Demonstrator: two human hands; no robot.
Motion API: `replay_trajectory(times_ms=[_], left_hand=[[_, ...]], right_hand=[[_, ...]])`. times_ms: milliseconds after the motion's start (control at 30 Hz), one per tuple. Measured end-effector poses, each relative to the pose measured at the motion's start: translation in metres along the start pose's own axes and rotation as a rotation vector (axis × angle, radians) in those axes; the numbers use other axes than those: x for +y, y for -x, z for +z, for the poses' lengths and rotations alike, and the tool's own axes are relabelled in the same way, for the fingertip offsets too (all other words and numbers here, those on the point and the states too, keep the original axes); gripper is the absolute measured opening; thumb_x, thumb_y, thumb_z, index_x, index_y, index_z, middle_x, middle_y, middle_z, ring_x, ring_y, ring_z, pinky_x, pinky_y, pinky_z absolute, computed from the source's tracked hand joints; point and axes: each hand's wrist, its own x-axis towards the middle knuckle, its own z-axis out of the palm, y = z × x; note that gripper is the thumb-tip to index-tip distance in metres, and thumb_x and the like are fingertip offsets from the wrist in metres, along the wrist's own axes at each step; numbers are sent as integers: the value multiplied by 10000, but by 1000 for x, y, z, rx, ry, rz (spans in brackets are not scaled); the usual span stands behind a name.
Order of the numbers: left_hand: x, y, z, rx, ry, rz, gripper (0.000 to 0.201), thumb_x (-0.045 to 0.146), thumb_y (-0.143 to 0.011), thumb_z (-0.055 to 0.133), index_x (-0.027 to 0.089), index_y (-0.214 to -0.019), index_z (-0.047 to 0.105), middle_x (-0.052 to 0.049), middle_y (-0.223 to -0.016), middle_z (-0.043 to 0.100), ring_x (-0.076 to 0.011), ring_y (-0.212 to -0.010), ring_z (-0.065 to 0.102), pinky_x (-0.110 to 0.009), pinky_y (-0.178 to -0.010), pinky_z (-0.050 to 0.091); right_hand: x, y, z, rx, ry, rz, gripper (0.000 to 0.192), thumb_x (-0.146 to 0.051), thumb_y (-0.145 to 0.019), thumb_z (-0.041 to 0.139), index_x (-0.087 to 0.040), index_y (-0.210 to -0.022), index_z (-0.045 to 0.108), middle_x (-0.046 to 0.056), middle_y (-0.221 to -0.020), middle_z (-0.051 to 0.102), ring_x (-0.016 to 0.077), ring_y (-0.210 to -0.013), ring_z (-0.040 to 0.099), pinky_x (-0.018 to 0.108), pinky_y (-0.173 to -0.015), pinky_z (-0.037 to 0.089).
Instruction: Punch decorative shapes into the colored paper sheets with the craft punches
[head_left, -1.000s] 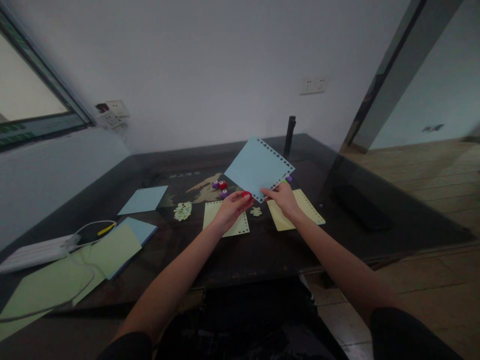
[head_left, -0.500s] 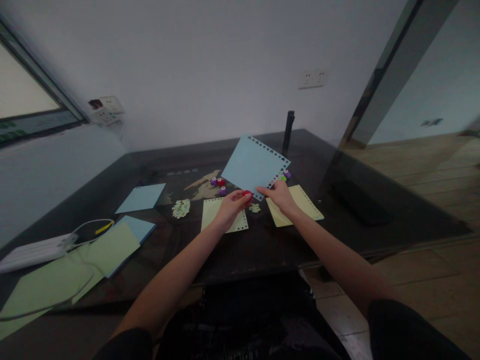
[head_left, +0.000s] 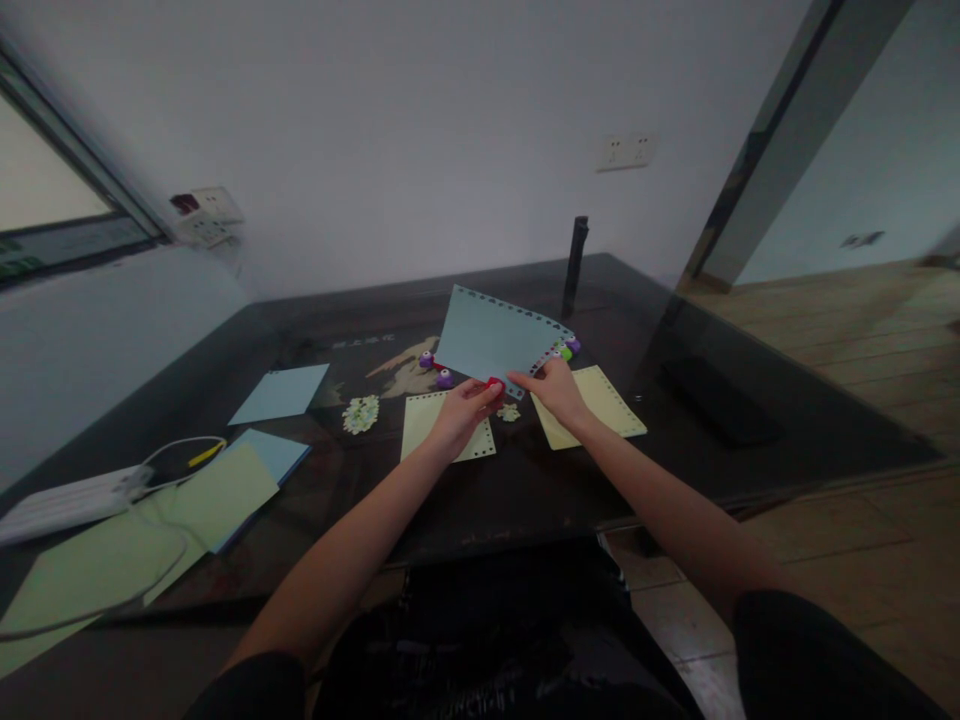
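Note:
My right hand (head_left: pixel 556 390) pinches the near edge of a light blue paper sheet (head_left: pixel 491 338) with punched holes along its edges, held tilted low over the dark table (head_left: pixel 517 490). My left hand (head_left: pixel 463 412) grips a small red paper punch (head_left: pixel 493 384) at the sheet's near corner. Under my hands lie two pale yellow punched sheets, one on the left (head_left: pixel 420 425) and one on the right (head_left: pixel 600 395). Small punched paper bits (head_left: pixel 511 411) sit between them.
Purple punches (head_left: pixel 444 377) and a green one (head_left: pixel 565 351) lie behind the sheet. A pile of cut-outs (head_left: pixel 360 413), blue (head_left: pixel 280 393) and green papers (head_left: pixel 172 520), a white power strip (head_left: pixel 67 500) with cable sit left. A dark upright post (head_left: pixel 575 252) stands at the back.
The blue sheet has tipped down flatter toward the table, its far edge lowering. Both hands stay at its near corner with the red punch.

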Motion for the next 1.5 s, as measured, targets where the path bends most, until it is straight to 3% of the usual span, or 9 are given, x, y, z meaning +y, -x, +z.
replay_trajectory(times_ms=[233,467,733,1100,1367,1500], left_hand=[[-4,-3,-1,2,34,10,181,227,-674,763,128,-771,648,-55,-814,673,-124,-769,616,-321,-872,459],[-2,1,3,8,21,0,246,257,-617,801,114,-752,653,-53,-813,683,-121,-749,610,-290,-826,464],[-3,2,4,0,7,-3,265,279,-609,805,128,-770,659,-49,-825,691,-128,-767,614,-297,-818,455],[-4,4,7,40,-16,15,278,302,-604,804,133,-775,665,-40,-791,679,-128,-756,600,-272,-755,440],[-3,4,6,41,-64,1,298,332,-602,802,141,-778,655,-52,-814,679,-139,-758,597,-250,-691,413],[-3,3,5,60,-63,-1,270,321,-609,797,147,-762,658,-43,-800,676,-136,-750,593,-252,-685,408]], right_hand=[[4,-2,0,-33,-40,-11,269,-321,-684,696,-138,-881,680,117,-951,716,247,-874,662,423,-852,507],[3,0,-1,-56,-28,44,254,-320,-686,691,-128,-853,679,106,-849,718,255,-789,665,407,-731,539],[6,0,-1,-35,-16,42,260,-331,-680,698,-136,-852,682,107,-895,718,254,-834,662,399,-770,529],[6,1,0,-57,-54,71,267,-341,-671,703,-148,-852,674,86,-845,716,231,-749,654,359,-658,549],[6,0,-2,-59,-15,39,266,-322,-671,703,-137,-861,681,99,-897,719,246,-809,659,395,-750,537],[4,0,-3,-58,-9,54,255,-321,-661,707,-146,-844,685,83,-842,722,236,-756,656,382,-700,547]])
